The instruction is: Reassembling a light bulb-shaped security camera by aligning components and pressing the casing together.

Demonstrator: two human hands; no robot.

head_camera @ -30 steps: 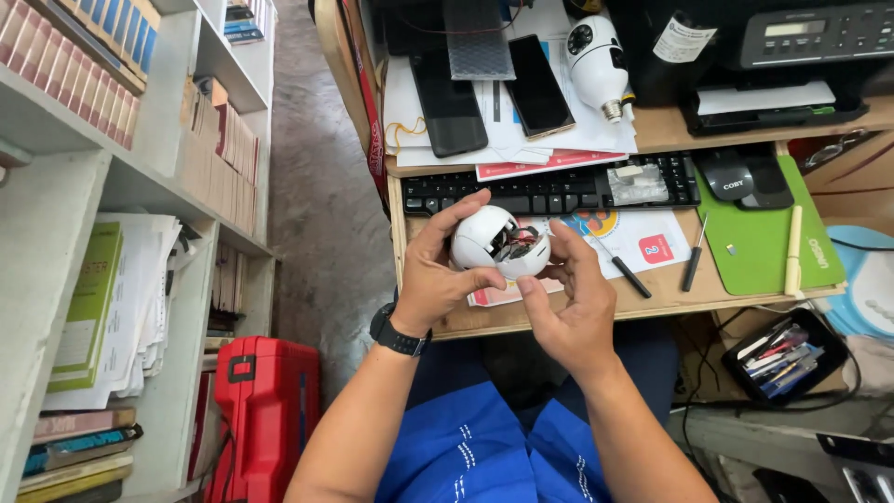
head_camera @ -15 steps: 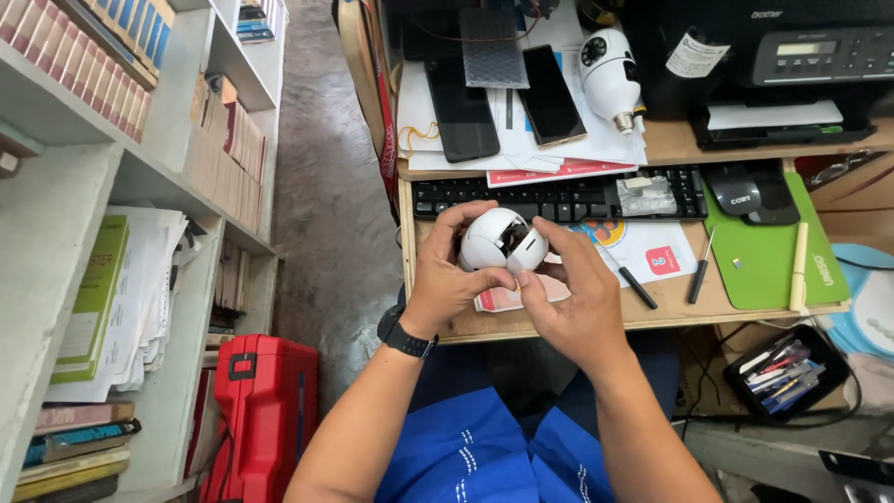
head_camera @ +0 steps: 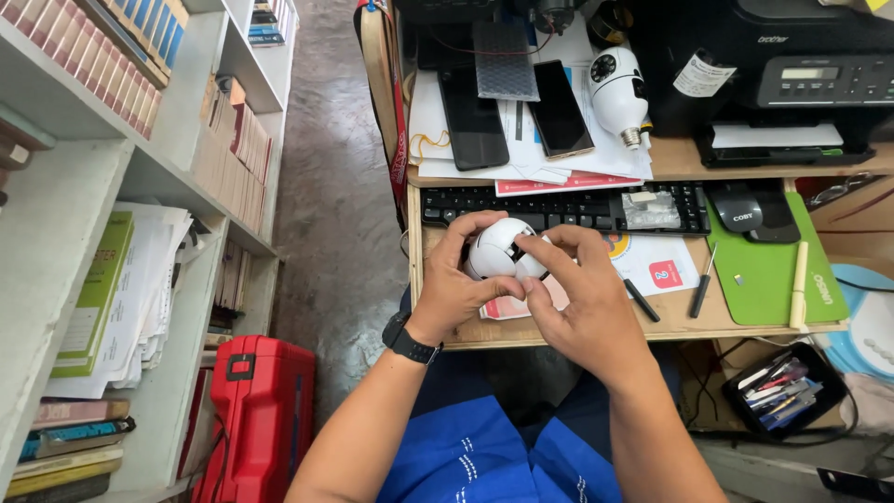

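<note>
Both hands, the left hand [head_camera: 463, 284] and right hand [head_camera: 577, 298], grip a small white ball camera [head_camera: 498, 250] above the table [head_camera: 670, 321]. It looks light, smooth and breakable, best held around its sides.

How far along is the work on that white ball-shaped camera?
Done: tools are out, a screwdriver and a pen lying on the keyboard shelf. In hand: the left hand cradles the white round camera head while the right hand works at its dark opening. Left: it looks unclosed; a second bulb camera lies untouched above.
</note>
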